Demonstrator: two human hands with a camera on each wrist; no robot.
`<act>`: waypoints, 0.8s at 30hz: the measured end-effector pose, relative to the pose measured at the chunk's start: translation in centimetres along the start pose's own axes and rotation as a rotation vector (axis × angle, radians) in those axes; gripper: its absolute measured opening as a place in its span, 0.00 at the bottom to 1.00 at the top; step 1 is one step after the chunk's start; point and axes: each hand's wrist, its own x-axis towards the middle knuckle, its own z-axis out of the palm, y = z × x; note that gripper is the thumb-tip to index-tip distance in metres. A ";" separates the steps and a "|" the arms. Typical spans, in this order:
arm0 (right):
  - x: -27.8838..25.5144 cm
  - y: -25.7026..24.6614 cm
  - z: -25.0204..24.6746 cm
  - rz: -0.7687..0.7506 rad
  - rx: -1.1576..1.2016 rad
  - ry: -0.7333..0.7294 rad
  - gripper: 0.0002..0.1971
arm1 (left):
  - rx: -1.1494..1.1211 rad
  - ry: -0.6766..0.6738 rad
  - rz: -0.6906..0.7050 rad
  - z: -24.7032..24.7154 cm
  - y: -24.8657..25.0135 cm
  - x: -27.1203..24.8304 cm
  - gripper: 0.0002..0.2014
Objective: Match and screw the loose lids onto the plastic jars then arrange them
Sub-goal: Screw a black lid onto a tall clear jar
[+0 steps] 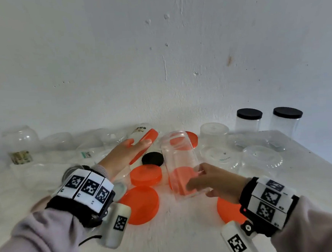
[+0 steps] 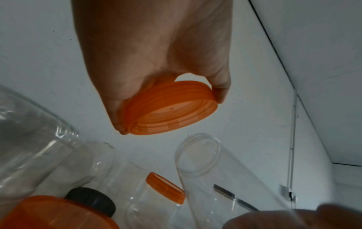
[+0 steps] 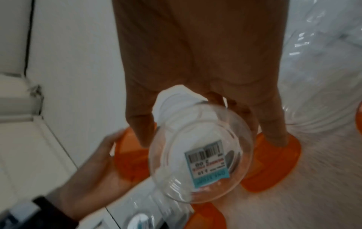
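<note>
My left hand (image 1: 138, 146) holds an orange lid (image 1: 149, 140) by its rim, tilted on edge; in the left wrist view my left hand (image 2: 171, 112) pinches the orange lid (image 2: 172, 108) between thumb and fingers, threads showing. My right hand (image 1: 195, 180) grips the base of a clear open jar (image 1: 178, 154), which leans with its mouth towards the wall. The lid hangs just left of the jar mouth (image 2: 197, 156), with a gap between them. In the right wrist view my right hand (image 3: 211, 139) wraps the clear jar (image 3: 199, 155), whose bottom carries a barcode label.
Loose orange lids (image 1: 146, 175) (image 1: 141, 204) (image 1: 227, 210) and a black lid (image 1: 153, 159) lie on the white table (image 1: 190, 239). Two black-lidded jars (image 1: 249, 123) (image 1: 287, 122) stand at the back right. Several clear containers (image 1: 214, 136) (image 1: 20, 143) crowd the wall side.
</note>
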 end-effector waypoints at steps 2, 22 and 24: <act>0.4 0.7 0.8 0.003 -0.147 0.025 0.37 | -0.017 0.017 0.012 0.0 0.0 -0.8 0.53; -0.3 2.9 1.8 -0.093 -0.206 -0.039 0.54 | 0.134 -0.071 0.190 2.6 1.5 -5.1 0.25; -0.7 2.2 1.4 -0.168 -0.098 -0.035 0.52 | 0.135 -0.100 0.210 2.9 1.7 -5.1 0.34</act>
